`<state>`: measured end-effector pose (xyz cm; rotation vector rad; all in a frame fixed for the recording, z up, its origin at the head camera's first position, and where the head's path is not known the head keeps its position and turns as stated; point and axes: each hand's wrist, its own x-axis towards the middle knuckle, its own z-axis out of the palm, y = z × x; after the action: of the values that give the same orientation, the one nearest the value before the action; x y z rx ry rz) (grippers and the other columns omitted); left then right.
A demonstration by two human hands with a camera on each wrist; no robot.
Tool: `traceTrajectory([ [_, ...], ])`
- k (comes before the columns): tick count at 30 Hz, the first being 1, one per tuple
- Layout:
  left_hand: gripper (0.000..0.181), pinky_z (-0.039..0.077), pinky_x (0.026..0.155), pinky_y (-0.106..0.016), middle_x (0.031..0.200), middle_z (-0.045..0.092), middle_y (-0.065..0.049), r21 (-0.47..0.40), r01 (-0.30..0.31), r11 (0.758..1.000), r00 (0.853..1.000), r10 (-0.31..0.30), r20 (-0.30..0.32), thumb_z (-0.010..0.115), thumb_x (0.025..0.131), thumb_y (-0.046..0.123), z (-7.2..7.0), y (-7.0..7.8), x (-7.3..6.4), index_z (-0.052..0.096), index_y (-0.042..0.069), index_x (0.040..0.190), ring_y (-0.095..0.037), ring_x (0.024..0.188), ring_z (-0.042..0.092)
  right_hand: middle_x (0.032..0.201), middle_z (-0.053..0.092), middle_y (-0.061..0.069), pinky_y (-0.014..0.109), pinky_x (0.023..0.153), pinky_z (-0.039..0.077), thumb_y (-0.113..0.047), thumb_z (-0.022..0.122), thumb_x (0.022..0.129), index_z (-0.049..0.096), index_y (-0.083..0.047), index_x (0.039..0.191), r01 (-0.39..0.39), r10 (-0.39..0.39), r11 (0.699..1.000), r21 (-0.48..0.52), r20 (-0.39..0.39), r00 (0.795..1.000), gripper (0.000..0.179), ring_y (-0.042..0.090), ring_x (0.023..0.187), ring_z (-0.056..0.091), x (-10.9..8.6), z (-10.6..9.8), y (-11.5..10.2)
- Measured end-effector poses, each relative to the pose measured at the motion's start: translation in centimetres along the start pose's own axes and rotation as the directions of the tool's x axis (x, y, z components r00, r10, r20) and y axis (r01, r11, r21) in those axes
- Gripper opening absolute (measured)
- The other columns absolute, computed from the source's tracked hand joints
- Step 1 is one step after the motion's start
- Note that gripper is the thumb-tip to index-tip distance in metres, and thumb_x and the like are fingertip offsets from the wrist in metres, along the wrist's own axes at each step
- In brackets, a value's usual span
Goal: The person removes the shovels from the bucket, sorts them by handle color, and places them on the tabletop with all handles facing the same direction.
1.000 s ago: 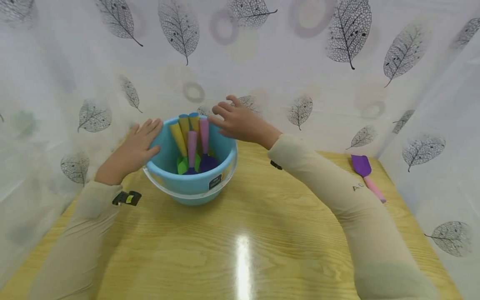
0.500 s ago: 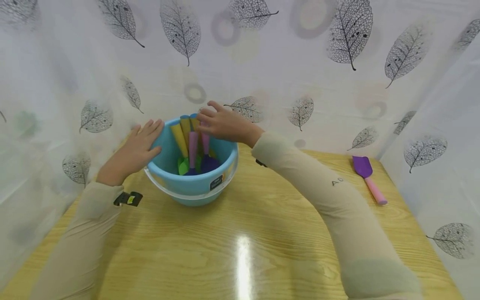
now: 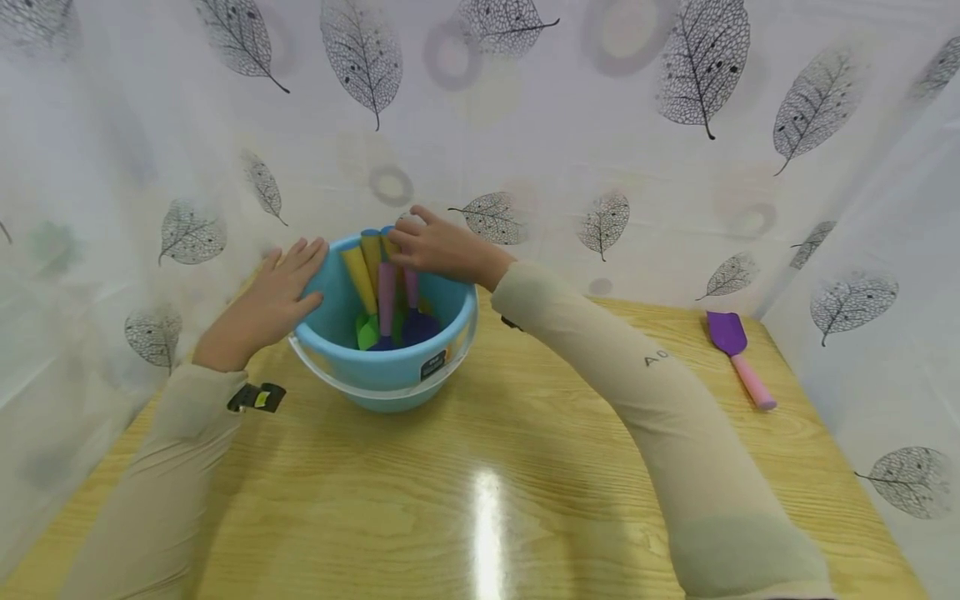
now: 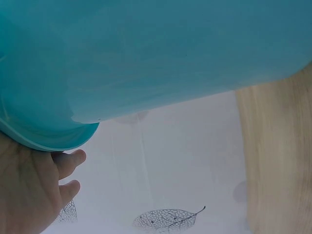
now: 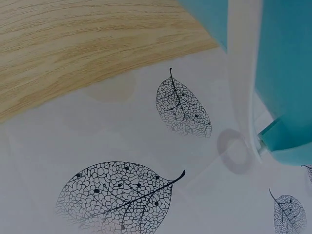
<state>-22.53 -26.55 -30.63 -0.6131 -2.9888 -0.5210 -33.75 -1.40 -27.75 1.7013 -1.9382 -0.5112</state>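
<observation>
A light blue bucket stands on the table, holding several toy shovels upright. Two have pink handles and purple blades, among them the front pink handle; others have yellow handles with blue ends, and a green blade shows low inside. My left hand rests with straight fingers against the bucket's left rim; the left wrist view shows its fingers beside the rim. My right hand reaches over the bucket with bent fingers at the handle tops, covering the rear pink handle's upper end. I cannot tell whether it grips a handle.
Another shovel, purple with a pink handle, lies at the table's right side. The bucket's white carrying handle hangs down in front. Behind the wooden table hangs a leaf-printed curtain.
My right hand has moved left and slightly down, from the bucket's right rim onto the handle tops. The left hand and bucket have stayed in place.
</observation>
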Motion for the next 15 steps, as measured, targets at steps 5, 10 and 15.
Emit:
traceTrajectory([
  [5, 0.065, -0.005, 0.114, -0.06, 0.155, 0.007, -0.027, 0.003, 0.001, 1.0, 1.0, -0.001, 0.006, 0.039, 0.097, 0.017, 0.01, -0.06, 0.09, 0.006, -0.007, 0.148, -0.044, 0.144, 0.0, 0.117, 0.059, 0.009, 0.043, 0.103, 0.039, -0.005, 0.05, 0.095, 0.063, -0.015, 0.115, 0.013, -0.013, 1.0, -0.026, 0.013, 1.0, 0.026, 0.026, 0.111, 0.054, 0.31, 0.28, 0.12],
  [10, 0.066, -0.004, 0.115, -0.059, 0.155, 0.008, -0.027, 0.025, 0.004, 1.0, 1.0, -0.004, 0.01, 0.04, 0.096, 0.018, -0.11, -0.03, 0.2, 0.007, -0.007, 0.148, -0.045, 0.144, 0.001, 0.116, 0.058, 0.009, 0.042, 0.101, 0.039, -0.005, 0.05, 0.094, 0.064, -0.015, 0.113, 0.02, -0.019, 0.999, -0.043, 0.033, 0.999, 0.025, 0.025, 0.111, 0.053, 0.52, 0.29, 0.09],
  [15, 0.066, -0.003, 0.115, -0.059, 0.155, 0.009, -0.027, 0.037, 0.012, 0.999, 1.0, -0.013, 0.014, 0.04, 0.096, 0.018, -0.14, 0.0, 0.27, 0.008, -0.007, 0.148, -0.045, 0.144, 0.001, 0.116, 0.058, 0.008, 0.043, 0.102, 0.039, -0.005, 0.05, 0.095, 0.064, -0.015, 0.113, 0.027, -0.025, 0.998, -0.055, 0.048, 0.999, 0.025, 0.025, 0.111, 0.053, 0.58, 0.27, 0.07],
])
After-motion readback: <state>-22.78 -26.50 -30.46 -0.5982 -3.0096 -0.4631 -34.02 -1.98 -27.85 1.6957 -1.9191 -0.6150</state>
